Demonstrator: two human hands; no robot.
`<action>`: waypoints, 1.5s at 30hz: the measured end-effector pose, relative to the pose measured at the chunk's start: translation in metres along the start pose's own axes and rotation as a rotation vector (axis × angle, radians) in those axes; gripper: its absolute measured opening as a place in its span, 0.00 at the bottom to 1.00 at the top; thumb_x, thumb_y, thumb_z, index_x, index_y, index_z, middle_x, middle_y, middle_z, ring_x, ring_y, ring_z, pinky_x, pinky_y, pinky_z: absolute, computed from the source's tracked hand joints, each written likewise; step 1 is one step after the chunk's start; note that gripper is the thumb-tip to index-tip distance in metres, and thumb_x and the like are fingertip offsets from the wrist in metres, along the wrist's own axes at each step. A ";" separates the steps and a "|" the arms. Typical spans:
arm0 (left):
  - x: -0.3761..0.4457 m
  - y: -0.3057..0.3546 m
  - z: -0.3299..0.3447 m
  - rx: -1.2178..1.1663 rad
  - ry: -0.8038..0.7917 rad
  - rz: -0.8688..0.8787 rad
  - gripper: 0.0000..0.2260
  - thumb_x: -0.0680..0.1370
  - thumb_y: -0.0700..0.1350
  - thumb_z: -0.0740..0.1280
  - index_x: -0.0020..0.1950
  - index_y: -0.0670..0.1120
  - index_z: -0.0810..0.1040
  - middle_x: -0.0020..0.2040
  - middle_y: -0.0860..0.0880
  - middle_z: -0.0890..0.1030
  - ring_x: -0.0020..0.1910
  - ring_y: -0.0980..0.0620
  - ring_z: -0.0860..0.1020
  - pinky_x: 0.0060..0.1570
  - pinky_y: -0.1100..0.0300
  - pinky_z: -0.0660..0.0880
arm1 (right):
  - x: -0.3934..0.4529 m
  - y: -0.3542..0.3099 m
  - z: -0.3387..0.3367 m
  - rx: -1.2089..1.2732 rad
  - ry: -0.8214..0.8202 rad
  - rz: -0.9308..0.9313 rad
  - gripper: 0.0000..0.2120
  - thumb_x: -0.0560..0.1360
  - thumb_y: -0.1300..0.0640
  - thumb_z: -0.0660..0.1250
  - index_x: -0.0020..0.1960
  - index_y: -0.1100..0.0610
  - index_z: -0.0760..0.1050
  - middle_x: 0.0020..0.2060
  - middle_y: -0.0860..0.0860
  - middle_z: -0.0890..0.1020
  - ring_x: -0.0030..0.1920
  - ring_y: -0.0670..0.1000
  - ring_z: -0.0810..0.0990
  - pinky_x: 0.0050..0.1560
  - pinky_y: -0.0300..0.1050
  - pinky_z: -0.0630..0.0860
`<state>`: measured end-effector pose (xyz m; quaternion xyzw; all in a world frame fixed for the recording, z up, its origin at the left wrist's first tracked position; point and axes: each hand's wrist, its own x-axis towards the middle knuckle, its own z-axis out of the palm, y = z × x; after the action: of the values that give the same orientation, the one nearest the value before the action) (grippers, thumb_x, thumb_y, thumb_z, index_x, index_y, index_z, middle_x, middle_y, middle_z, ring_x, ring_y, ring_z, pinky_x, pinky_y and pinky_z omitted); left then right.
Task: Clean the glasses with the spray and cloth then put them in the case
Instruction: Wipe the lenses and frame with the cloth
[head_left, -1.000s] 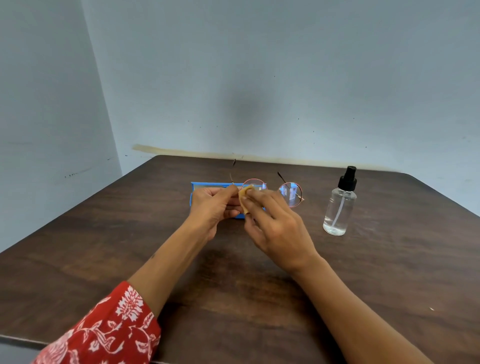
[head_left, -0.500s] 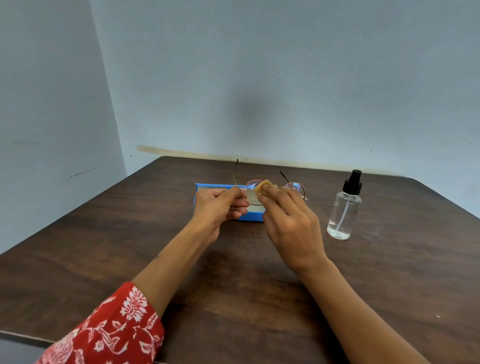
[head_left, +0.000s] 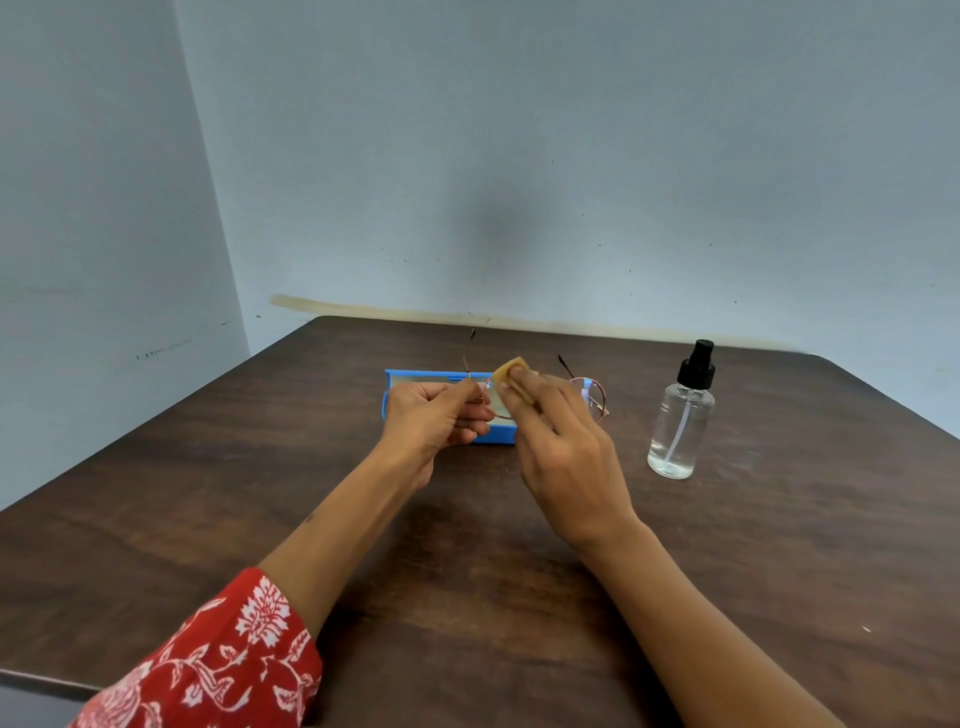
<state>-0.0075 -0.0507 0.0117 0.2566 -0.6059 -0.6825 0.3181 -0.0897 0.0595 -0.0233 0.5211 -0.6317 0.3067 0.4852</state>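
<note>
My left hand (head_left: 434, 415) pinches the thin round metal-rimmed glasses (head_left: 592, 397) at the hinge, above the desk (head_left: 467, 545), while my right hand (head_left: 563, 441) pinches the soft yellow cloth (head_left: 506, 375) on the lens, because the light frame surely bends easily.

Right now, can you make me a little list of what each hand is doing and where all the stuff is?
left hand: holds the glasses by the frame, above the table
right hand: fingers press the cloth on one lens
other lens: uncovered, to the right of the right hand
case: blue, open, on the table behind the hands
spray: upright on the table, right of the hands, untouched
sleeve: red with white flowers, on the left arm
</note>
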 end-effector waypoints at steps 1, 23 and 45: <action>0.000 0.000 0.000 -0.005 0.002 0.006 0.07 0.74 0.40 0.69 0.40 0.38 0.81 0.28 0.48 0.81 0.25 0.56 0.78 0.24 0.68 0.72 | -0.001 -0.002 0.001 0.017 -0.022 -0.020 0.16 0.79 0.66 0.53 0.55 0.66 0.80 0.53 0.59 0.81 0.52 0.56 0.78 0.54 0.46 0.76; 0.001 -0.003 0.001 -0.034 0.013 0.006 0.08 0.75 0.39 0.68 0.37 0.38 0.80 0.26 0.48 0.80 0.24 0.56 0.77 0.25 0.68 0.74 | -0.002 -0.006 0.003 0.033 -0.013 0.009 0.18 0.79 0.66 0.52 0.55 0.67 0.79 0.52 0.60 0.81 0.52 0.56 0.77 0.53 0.46 0.75; 0.003 -0.005 0.000 -0.037 0.059 0.017 0.06 0.75 0.39 0.68 0.39 0.37 0.81 0.26 0.47 0.81 0.24 0.56 0.77 0.25 0.68 0.74 | -0.005 -0.008 0.007 0.032 -0.038 0.070 0.16 0.75 0.66 0.56 0.55 0.66 0.80 0.53 0.59 0.81 0.51 0.56 0.79 0.49 0.45 0.78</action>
<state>-0.0101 -0.0520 0.0070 0.2657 -0.5855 -0.6831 0.3464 -0.0844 0.0534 -0.0316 0.5121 -0.6538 0.3235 0.4536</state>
